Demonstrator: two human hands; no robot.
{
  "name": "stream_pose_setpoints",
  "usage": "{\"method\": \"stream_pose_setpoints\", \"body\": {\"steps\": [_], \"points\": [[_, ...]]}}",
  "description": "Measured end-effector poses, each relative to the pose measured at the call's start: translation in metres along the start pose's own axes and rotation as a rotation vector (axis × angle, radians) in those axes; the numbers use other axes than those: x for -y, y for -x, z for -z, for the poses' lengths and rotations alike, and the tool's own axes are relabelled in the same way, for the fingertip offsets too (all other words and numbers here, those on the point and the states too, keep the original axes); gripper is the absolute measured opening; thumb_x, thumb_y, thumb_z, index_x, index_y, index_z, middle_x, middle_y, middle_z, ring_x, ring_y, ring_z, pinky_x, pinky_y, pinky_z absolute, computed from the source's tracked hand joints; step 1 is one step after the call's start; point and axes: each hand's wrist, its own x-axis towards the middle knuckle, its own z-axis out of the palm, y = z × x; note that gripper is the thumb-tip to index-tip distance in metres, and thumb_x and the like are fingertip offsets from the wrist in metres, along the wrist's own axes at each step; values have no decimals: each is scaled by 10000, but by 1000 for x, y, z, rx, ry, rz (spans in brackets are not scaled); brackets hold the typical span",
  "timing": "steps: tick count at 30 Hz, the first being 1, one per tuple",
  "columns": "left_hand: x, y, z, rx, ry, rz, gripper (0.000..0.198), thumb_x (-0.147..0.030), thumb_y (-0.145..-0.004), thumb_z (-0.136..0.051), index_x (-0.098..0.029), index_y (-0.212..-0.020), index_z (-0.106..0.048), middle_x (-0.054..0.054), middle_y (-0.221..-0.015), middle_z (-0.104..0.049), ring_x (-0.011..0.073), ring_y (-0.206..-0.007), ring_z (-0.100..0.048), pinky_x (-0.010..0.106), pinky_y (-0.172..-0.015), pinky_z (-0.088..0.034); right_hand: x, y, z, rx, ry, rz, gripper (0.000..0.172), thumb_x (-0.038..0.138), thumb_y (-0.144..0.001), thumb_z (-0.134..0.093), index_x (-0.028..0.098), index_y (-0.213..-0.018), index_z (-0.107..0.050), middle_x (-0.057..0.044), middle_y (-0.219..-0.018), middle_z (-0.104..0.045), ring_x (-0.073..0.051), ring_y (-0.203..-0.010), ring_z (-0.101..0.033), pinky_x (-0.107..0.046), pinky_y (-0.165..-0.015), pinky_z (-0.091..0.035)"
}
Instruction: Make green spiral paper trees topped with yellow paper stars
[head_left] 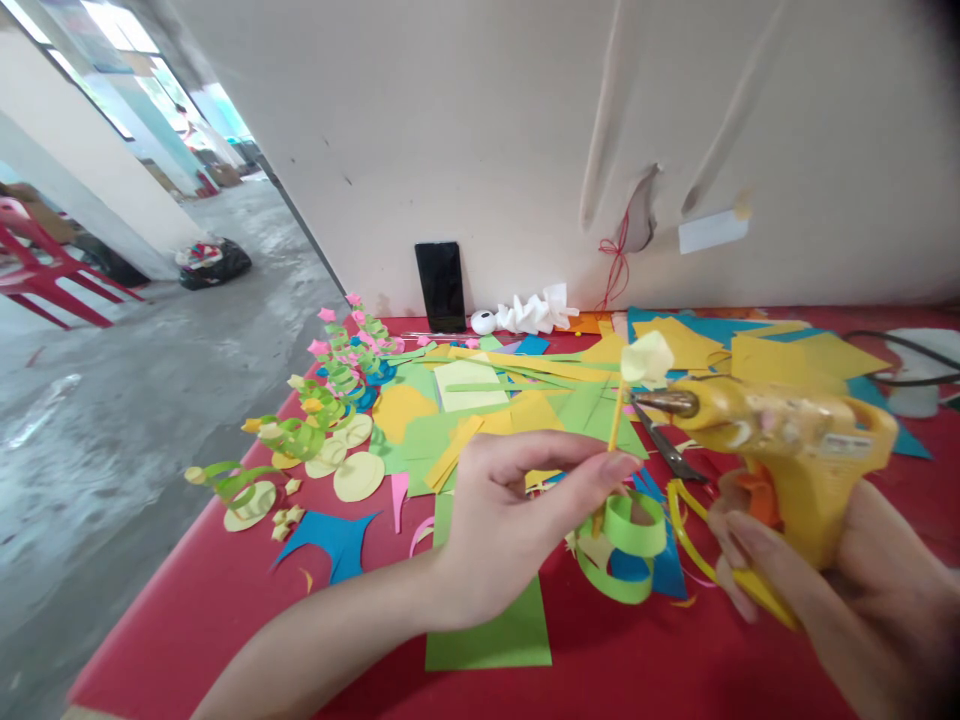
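Observation:
My left hand (517, 510) pinches a thin yellow paper stem (618, 420) between thumb and fingers. A pale cream paper piece (646, 358) shows at the stem's top. Just below my fingertips is a light green paper curl (634, 525); whether it is joined to the stem, I cannot tell. My right hand (817, 590) is wrapped round the handle of a yellow hot glue gun (795, 425), a finger by its orange trigger (759, 498). The metal nozzle points left, close to the stem. A yellow curved strip (686, 510) loops beside my right fingers.
Paper offcuts (517, 400) cover the red table (360, 640). Scissors (667, 445) lie behind the glue gun. Finished-looking spiral paper pieces (322, 430) line the left edge. A black phone (441, 287) leans on the pale board, near a white earbud case (484, 322).

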Motion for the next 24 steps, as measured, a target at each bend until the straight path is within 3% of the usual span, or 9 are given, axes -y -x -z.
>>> {"method": "stream_pose_setpoints", "body": {"steps": [6, 24], "points": [[2, 1, 1, -10, 13, -10, 108, -276, -771, -682, -226, -693, -738, -11, -626, -716, 95, -516, -607, 189, -491, -501, 10, 3, 1, 2, 73, -26, 353, 566, -705, -619, 248, -806, -502, 42, -556, -523, -132, -419, -517, -217, -318, -416], [2, 1, 1, -7, -12, 11, 139, -300, -769, -679, -201, -685, -730, 13, -628, -715, 126, -515, -619, 233, -487, -516, 6, 3, 6, 13, 88, 46, 347, 542, -709, -636, 238, -822, -511, 34, -595, -507, -150, -428, -531, -245, -316, -432]]}}
